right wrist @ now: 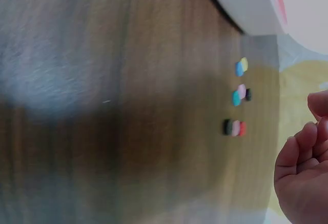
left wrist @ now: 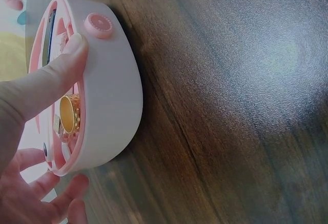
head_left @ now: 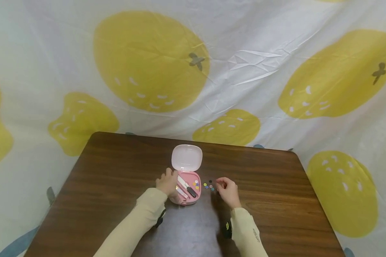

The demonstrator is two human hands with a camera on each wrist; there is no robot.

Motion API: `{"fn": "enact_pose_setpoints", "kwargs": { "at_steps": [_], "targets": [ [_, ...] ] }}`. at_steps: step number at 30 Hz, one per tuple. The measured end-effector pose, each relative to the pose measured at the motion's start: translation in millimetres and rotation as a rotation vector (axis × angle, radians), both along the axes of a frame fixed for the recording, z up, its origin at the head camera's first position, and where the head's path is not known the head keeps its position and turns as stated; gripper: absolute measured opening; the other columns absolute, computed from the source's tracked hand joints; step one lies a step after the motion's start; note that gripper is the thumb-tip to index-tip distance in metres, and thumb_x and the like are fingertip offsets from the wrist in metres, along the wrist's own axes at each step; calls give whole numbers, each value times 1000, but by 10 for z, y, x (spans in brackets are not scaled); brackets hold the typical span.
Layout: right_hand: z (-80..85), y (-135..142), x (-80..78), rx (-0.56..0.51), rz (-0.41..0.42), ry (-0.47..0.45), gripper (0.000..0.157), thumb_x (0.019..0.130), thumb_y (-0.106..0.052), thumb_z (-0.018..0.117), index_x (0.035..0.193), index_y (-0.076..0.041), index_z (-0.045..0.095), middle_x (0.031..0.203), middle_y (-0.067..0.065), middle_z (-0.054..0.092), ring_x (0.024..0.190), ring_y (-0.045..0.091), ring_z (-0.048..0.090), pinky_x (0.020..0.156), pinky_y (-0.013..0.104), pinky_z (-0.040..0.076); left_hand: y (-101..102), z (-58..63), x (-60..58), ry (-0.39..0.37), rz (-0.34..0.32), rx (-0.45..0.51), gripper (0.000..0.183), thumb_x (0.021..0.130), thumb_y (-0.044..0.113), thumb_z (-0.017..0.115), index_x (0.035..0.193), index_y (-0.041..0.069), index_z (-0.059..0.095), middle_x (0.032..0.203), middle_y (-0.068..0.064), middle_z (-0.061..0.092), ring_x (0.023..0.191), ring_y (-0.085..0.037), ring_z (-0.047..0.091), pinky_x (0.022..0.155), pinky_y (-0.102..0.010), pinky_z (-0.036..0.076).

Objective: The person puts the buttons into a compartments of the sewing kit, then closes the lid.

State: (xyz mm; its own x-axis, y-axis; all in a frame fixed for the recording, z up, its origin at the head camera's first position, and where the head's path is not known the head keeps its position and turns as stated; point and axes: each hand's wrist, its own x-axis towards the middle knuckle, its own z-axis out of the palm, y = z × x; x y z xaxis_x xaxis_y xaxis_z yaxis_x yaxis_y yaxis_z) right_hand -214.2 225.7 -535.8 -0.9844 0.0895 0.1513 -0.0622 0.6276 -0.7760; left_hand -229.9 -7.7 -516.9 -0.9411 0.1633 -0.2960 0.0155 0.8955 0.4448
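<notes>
A pink and white sewing box (head_left: 184,203) stands on the table with its lid (head_left: 187,157) raised. My left hand (head_left: 168,182) holds its left side; in the left wrist view the thumb (left wrist: 66,62) presses on the front rim and the fingers are at the far end. Inside lie a black-handled tool (head_left: 191,191), a gold thimble (left wrist: 69,114) and several small buttons (head_left: 196,184). My right hand (head_left: 228,192) hovers at the loose buttons (right wrist: 239,97) right of the box, thumb and forefinger close together. Whether anything is between those fingertips is not visible.
The dark wooden table (head_left: 115,171) extends around the box. A white curtain (head_left: 238,60) with yellow fruit prints hangs behind it. A round pink knob (left wrist: 99,25) projects from the box's front.
</notes>
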Motion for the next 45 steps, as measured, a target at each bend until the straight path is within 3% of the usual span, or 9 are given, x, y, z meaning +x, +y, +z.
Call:
{"fn": "enact_pose_setpoints", "kwargs": {
  "at_steps": [3,10,14,22,32,45],
  "targets": [
    [-79,49,40,-27,-20,-13,8,75,2,64,82,2,66,54,-5,36,46,2,33,46,19,29,-1,-2,5,-3,3,3,106,42,23,91,132,6,38,123,-16,34,105,-33,42,86,-52,37],
    [-323,110,122,-80,-67,-138,11,73,-1,68,84,2,65,52,-4,38,43,4,34,43,19,29,-15,-3,22,4,1,-5,107,41,25,92,132,7,38,122,-16,35,105,-34,43,85,-52,37],
    [-388,115,116,-77,-89,-138,13,72,0,68,84,1,64,56,-4,40,47,3,36,48,19,31,-15,0,14,4,-3,-8,106,42,26,91,132,7,38,122,-16,35,106,-33,43,86,-52,37],
    [-377,101,70,-44,-104,-115,9,72,2,66,80,2,62,58,-5,41,51,5,38,53,20,33,-19,2,-48,13,-5,-7,108,41,27,92,133,8,38,123,-15,34,106,-33,43,86,-53,37],
    [-412,108,99,48,-97,-151,7,71,1,64,77,1,61,58,-4,42,53,9,40,55,23,35,-27,16,4,12,-22,-5,107,39,29,92,130,8,41,118,-14,36,102,-31,44,82,-50,39],
    [-432,104,107,49,-124,-136,14,69,1,68,80,-1,59,58,-3,42,53,10,39,54,24,33,-24,23,9,9,-19,3,106,39,27,92,130,8,41,119,-15,36,103,-33,45,83,-51,39]
  ]
}}
